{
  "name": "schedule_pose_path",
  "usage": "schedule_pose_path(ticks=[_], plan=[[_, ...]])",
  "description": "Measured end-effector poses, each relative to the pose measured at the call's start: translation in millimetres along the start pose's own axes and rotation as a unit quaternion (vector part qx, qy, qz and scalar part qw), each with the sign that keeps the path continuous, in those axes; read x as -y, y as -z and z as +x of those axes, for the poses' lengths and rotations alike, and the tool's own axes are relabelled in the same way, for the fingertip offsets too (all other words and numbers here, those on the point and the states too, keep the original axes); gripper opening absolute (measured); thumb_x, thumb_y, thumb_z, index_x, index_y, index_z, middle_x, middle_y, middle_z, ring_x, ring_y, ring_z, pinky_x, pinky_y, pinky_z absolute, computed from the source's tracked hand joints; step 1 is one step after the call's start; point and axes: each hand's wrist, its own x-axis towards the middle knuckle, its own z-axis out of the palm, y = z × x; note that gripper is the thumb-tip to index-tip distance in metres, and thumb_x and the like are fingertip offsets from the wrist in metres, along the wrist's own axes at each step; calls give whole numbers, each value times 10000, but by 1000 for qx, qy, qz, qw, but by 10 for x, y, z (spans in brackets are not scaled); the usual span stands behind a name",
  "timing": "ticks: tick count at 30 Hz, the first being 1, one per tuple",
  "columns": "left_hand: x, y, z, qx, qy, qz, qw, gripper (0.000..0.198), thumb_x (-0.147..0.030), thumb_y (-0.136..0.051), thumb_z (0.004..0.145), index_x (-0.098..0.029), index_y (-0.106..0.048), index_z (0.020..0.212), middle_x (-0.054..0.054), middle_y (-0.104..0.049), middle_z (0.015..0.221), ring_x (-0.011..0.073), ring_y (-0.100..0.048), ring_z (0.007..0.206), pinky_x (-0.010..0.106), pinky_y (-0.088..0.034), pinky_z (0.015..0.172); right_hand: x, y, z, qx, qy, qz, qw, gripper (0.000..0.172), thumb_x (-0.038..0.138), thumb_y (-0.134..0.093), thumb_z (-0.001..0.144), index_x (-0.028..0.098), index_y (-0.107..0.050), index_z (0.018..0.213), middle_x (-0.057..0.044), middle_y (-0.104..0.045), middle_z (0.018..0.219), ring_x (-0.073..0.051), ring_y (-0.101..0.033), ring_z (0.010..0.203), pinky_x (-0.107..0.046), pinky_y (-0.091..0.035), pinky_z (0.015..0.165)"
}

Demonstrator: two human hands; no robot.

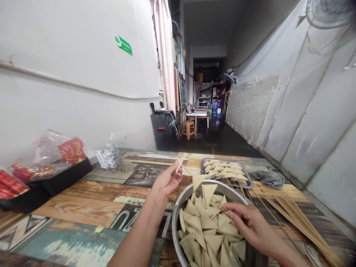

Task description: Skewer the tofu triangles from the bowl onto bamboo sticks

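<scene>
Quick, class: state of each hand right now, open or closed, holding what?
Left hand: closed, pinching a triangular piece.
Right hand: closed, holding a thin skewer.

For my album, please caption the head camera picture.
Left hand holds a triangle; right hand holds a stick above the bowl.

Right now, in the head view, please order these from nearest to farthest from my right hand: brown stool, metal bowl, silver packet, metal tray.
Starting at your right hand:
1. Metal bowl: directly at the hand.
2. Metal tray: just beyond the bowl.
3. Silver packet: across the table, toward the left wall.
4. Brown stool: beyond the table.
</scene>
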Motion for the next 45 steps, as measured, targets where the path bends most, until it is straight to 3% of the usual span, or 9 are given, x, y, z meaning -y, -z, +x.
schedule_pose_path(ticks=[11, 25, 39, 45], plan=[[33, -35, -17, 17, 31, -31, 999, 86, -92, -490, 819, -42, -558, 832, 77, -563, 695, 35, -468, 478, 107, -396, 365, -2, -16, 10, -23, 8, -8, 1000, 214, 217, -452, 867, 225, -621, 997, -15, -704, 908, -147, -652, 786, -205, -481, 692], [46, -15, 14, 37, 48, -50, 997, 83, -110, -476, 832, -71, -549, 829, 69, -554, 718, 21, -453, 458, 97, -399, 354, -13, -18, 18, -8, 9, -11, 1000, 228, 214, -434, 873, 225, -614, 1012, -24, -702, 905, -154, -651, 786, -217, -483, 689], [115, -45, -1, 10, -12, 26, 1000, 27, -71, -538, 779, -68, -566, 777, 96, -611, 737, 37, -488, 472, 110, -406, 366, 21, -29, 32, -19, -5, -6, 1000, 234, 236, -434, 869, 202, -632, 989, -35, -708, 859, -160, -655, 751, -226, -491, 676], [161, -87, -32, 12, -34, 57, 998, 22, -64, -571, 750, -68, -587, 737, 71, -609, 681, 39, -497, 464, 106, -383, 368, -18, -77, 10, -20, -6, -22, 1000, 258, 236, -426, 872, 192, -624, 1030, -59, -708, 932, -178, -658, 832, -255, -493, 735]])
